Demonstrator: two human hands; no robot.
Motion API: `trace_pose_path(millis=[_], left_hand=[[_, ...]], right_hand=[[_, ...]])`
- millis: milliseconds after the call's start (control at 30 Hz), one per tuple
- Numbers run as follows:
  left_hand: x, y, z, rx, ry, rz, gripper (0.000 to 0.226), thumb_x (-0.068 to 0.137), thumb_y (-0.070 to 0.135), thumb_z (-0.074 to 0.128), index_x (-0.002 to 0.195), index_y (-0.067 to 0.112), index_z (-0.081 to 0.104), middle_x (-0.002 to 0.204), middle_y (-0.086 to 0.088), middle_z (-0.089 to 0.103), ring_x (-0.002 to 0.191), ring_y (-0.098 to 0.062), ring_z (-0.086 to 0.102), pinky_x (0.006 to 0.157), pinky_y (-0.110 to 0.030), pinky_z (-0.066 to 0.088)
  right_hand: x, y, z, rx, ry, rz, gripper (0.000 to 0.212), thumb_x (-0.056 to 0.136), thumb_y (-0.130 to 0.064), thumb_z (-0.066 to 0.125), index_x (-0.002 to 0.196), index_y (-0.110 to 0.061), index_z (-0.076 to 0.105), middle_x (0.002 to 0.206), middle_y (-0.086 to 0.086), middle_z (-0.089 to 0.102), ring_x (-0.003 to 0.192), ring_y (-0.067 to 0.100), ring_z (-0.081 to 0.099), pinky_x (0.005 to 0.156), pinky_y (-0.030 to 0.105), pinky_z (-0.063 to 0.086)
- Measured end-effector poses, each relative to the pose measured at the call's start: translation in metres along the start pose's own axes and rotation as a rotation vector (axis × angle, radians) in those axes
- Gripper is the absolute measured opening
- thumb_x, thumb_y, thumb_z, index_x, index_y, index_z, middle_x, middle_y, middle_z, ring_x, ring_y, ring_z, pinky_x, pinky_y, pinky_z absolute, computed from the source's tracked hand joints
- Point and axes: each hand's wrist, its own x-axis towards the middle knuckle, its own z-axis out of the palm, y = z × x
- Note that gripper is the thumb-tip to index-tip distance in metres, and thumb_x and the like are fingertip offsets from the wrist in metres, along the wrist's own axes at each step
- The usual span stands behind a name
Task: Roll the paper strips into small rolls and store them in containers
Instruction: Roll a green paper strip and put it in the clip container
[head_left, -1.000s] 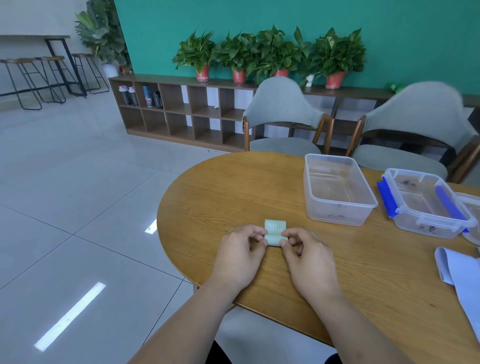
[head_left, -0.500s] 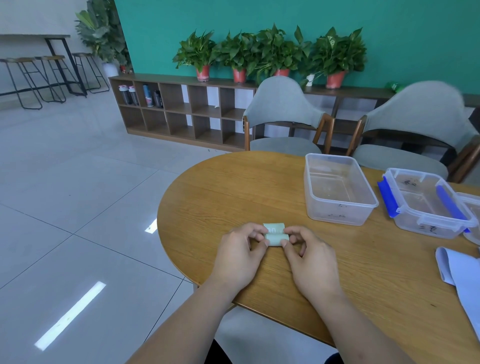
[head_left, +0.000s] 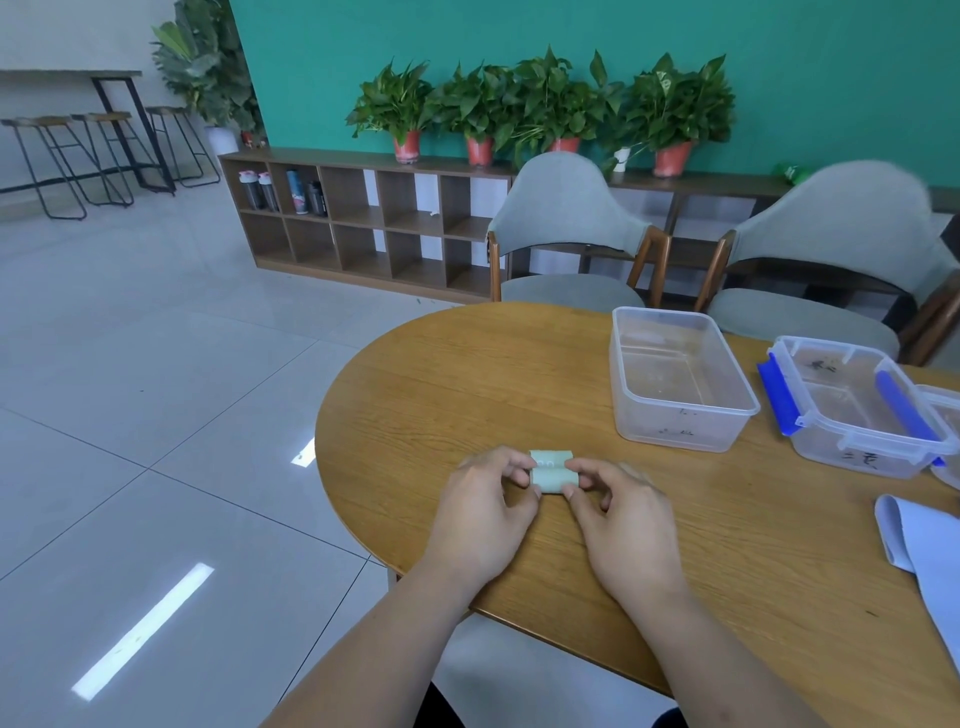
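Just left of centre frame, the left hand (head_left: 483, 514) is curled, thumb and forefinger pinching the left end of a pale green, partly rolled paper strip (head_left: 550, 470), which is pressed against the round wooden table (head_left: 441, 374) at mid-frame. A short printed flap lies flat on the far side of the roll, so the rolling is judged nearly finished. The strip's right end is pinched likewise by the right hand (head_left: 623, 525), its other fingers loosely curled. Both ends are held, presumably, so that the coil is wound even and tight. To the upper right, a clear rectangular plastic container (head_left: 680, 431) is set open-topped, well apart from the hands, ready to receive rolls. Beside it stands a clear lidded box with blue clips (head_left: 852, 410), and pale lilac sheets (head_left: 919, 551) are laid at the right edge.
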Motion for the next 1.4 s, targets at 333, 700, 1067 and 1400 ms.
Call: trace_pose_path(millis=[333,700,1067,1400], left_hand=[[-0.0005,-0.0008,0.0015,-0.002,0.015,0.028,0.019,0.093,0.032,0.073,0.112,0.035,0.07,0.093,0.02,0.066,0.096,0.004,0.051,0.08,-0.01,0.039],[-0.001,-0.0036,-0.0002,0.012,-0.015,0.059,0.035,0.093,0.026,0.075,0.124,0.042,0.066,0.096,0.021,0.064,0.097,0.001,0.051,0.079,-0.006,0.037],[-0.0004,-0.0039,0.0038,0.125,-0.05,0.09,0.041,0.096,0.032,0.072,0.135,0.033,0.063,0.117,0.018,0.056,0.107,-0.006,0.048,0.094,-0.027,0.048],[-0.002,-0.0016,0.0012,0.108,-0.073,0.081,0.044,0.099,0.034,0.068,0.141,0.04,0.057,0.117,0.017,0.054,0.107,-0.008,0.052,0.095,-0.033,0.05]], right_hand=[[-0.0012,-0.0044,-0.0003,0.017,0.008,0.028,0.02,0.091,-0.032,0.075,0.109,-0.04,0.07,0.087,-0.022,0.064,0.085,0.006,0.056,0.073,0.032,0.05],[-0.0011,-0.004,-0.0004,0.0,-0.016,0.021,0.027,0.096,-0.03,0.072,0.121,-0.039,0.07,0.09,-0.021,0.062,0.081,0.002,0.053,0.074,0.029,0.047],[-0.0003,-0.0079,0.0032,-0.141,-0.018,0.011,0.035,0.092,-0.025,0.073,0.122,-0.04,0.064,0.097,-0.013,0.053,0.094,0.015,0.058,0.077,0.041,0.055],[-0.0004,-0.0042,0.0021,-0.088,-0.045,-0.017,0.028,0.102,-0.042,0.06,0.125,-0.031,0.07,0.109,-0.014,0.057,0.104,0.011,0.052,0.088,0.039,0.052]])
